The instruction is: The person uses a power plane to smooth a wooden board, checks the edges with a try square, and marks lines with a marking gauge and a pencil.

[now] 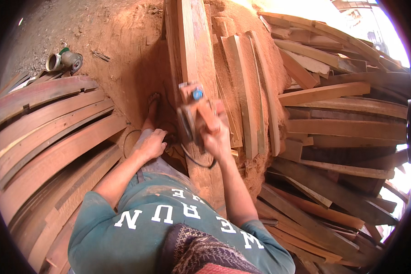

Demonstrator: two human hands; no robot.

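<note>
My right hand (217,139) is wrapped round the rear handle of an electric hand planer (197,112), which has a blue knob at its front and is blurred by motion. The planer is over a long, upright-lying timber beam (188,55) that runs away from me. A black power cord (198,163) loops from it beside my right wrist. Off the tool, my left hand (153,145) rests on my knee with its fingers loosely apart, holding nothing. My bare foot (154,98) stands in the sawdust left of the beam.
Curved planks (55,116) are stacked at my left. More cut boards (245,96) lie on sawdust (274,68) right of the beam, and a large heap of timber (347,130) fills the far right. A tin can and a round-ended object (71,61) sit at the upper left.
</note>
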